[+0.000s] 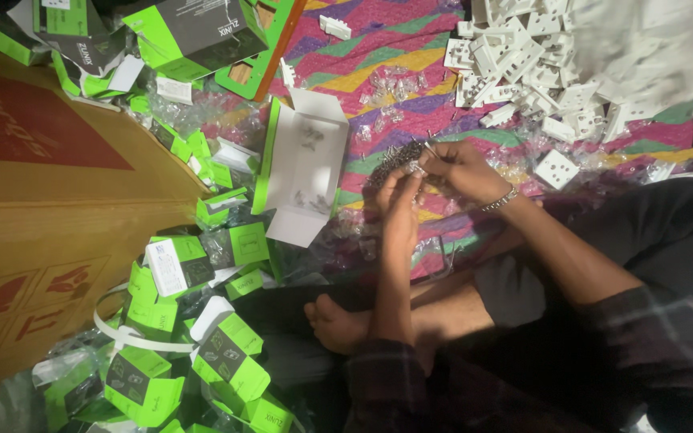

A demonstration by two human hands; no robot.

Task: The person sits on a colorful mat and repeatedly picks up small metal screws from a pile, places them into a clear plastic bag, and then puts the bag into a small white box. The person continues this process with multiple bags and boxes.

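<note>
I am picking small metal screws (399, 159) from the dark, glinting heap on the striped woven mat (378, 48), near its middle. My left hand (399, 204) is cupped under the heap; my right hand (460, 167) pinches closed on one screw. Next, I judge, calls for dropping it in the open white carton (302, 164) just beside; glossy white plastic socket plates (539, 56) crowd the far edge.
</note>
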